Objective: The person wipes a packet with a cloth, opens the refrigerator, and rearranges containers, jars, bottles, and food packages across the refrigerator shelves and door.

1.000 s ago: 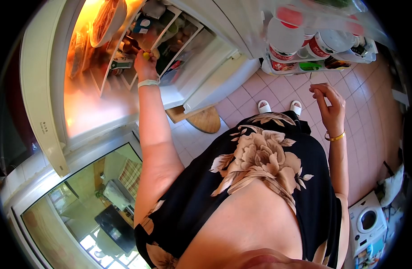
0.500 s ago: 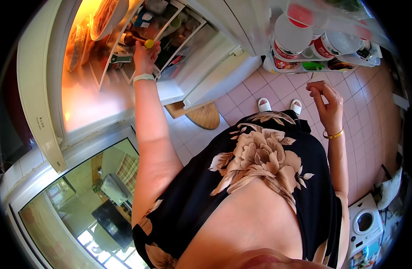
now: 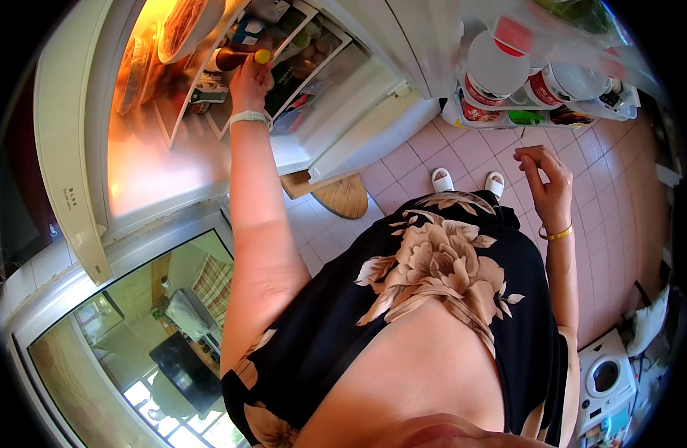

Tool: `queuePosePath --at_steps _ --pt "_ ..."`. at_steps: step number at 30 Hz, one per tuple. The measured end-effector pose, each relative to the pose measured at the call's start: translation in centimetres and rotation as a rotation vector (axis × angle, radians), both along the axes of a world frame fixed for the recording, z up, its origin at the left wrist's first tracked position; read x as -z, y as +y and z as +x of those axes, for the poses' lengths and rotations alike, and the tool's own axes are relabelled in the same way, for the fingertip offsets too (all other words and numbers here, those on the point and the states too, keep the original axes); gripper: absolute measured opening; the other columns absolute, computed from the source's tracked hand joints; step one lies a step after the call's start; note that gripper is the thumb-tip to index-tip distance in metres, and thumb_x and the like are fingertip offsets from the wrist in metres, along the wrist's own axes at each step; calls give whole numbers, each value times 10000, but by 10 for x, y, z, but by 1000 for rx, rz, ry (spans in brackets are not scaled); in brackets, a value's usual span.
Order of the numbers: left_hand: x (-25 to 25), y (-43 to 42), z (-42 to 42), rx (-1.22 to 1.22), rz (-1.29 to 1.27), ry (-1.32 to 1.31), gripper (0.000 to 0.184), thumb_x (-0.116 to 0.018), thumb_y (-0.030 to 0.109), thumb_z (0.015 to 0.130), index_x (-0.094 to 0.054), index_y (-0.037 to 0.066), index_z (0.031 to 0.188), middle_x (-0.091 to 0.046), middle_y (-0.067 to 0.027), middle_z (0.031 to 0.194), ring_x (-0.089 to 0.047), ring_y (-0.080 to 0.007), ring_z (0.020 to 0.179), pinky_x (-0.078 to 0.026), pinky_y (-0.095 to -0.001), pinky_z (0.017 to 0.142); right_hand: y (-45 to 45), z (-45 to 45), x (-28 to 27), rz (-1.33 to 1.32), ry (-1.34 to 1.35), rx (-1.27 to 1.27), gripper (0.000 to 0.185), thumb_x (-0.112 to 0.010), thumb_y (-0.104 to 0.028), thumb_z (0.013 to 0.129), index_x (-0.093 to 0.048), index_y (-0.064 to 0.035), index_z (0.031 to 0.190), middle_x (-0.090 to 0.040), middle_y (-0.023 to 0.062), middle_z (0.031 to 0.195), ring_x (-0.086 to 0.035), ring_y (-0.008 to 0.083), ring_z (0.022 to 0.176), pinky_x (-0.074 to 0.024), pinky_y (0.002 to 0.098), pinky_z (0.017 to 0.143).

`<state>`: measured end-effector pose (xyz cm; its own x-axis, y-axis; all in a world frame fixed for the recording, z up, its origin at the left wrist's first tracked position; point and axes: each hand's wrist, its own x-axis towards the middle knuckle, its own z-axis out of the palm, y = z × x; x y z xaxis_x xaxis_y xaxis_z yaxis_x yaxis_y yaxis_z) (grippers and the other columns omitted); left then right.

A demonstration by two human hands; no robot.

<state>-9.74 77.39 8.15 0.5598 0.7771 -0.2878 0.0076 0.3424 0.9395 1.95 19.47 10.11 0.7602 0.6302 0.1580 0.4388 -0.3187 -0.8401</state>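
Inside the lit fridge, my left hand (image 3: 249, 84) is closed around the neck end of a dark brown bottle (image 3: 228, 59) with a yellow cap (image 3: 262, 57). The bottle lies tilted among packed items beside a shelf edge, and its far end is partly hidden. A white band circles the wrist. My right hand (image 3: 546, 173) hangs over the tiled floor below the door shelf, its fingers loosely bent, with nothing visible in it.
Clear bottles (image 3: 496, 67) with red caps and labels stand in the door rack (image 3: 508, 119). A bowl (image 3: 198, 33) sits upper left in the fridge. Also visible are a wooden board (image 3: 342, 196), a glass pane (image 3: 134, 328) and a washing machine (image 3: 603, 377).
The brown bottle and its yellow cap have come further into view, with my left hand around it. My right hand has hardly moved. The view has shifted slightly.
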Motion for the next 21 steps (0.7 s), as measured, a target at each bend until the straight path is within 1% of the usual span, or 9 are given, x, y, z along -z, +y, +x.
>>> queuePosePath --at_steps 3,8,13,15,16,18,19,20,21 --pt "-6 0 13 -26 43 64 255 -616 206 1008 -587 3 1160 -717 -163 1025 -728 -245 871 -562 -305 707 0 0 0 1 -3 -4 84 -658 -21 927 -701 7 994 -716 105 884 -702 212 781 -538 293 713" --pt "5 24 26 -9 68 78 270 -624 211 1002 -586 -18 1141 -715 -167 1006 -730 -260 865 -577 -319 714 -2 -3 2 -3 12 10 83 -658 -19 926 -702 5 993 -718 106 886 -703 213 782 -541 294 711" --pt "-4 10 24 -38 41 78 249 -605 197 1007 -584 -16 1135 -712 -169 988 -734 -262 852 -588 -326 714 -5 -6 4 -19 11 33 82 -659 -22 927 -704 0 992 -722 105 890 -707 219 793 -545 295 713" --pt "-10 -1 20 -86 180 205 285 -643 192 963 -578 -23 1138 -707 -164 931 -722 -290 845 -580 -365 741 -6 -6 4 -16 13 42 81 -659 -23 927 -705 -1 990 -721 106 891 -708 220 796 -544 295 714" --pt "0 6 18 -80 181 205 285 -643 192 963 -578 -23 1138 -707 -164 931 -722 -290 845 -580 -365 741 -7 -7 4 -13 15 45 80 -659 -24 927 -705 -2 988 -720 107 892 -708 221 799 -544 296 715" --pt "28 27 9 -301 1056 549 361 -688 189 891 -570 -31 1152 -692 -187 1001 -696 -325 914 -551 -410 796 -8 -6 4 -7 15 48 78 -658 -24 928 -704 1 986 -718 108 891 -709 222 801 -543 296 715" --pt "-1 -3 9 -220 962 547 483 -733 181 807 -552 -45 1194 -652 -223 1149 -637 -376 1053 -508 -459 893 -8 -6 4 -1 16 43 77 -657 -24 928 -703 3 984 -716 110 890 -709 223 802 -543 296 716" --pt "-3 -3 7 -220 962 545 483 -733 181 807 -552 -45 1194 -652 -223 1149 -637 -376 1053 -508 -459 893 -8 -6 4 -1 15 43 77 -657 -24 928 -703 3 984 -716 110 890 -709 223 802 -543 296 716" --pt "-5 -1 6 -170 1351 651 477 -736 167 796 -570 -26 1200 -626 -229 1207 -605 -386 1115 -491 -469 938 -8 -6 4 -11 20 41 78 -656 -22 928 -701 6 984 -715 110 888 -709 224 804 -542 296 717"
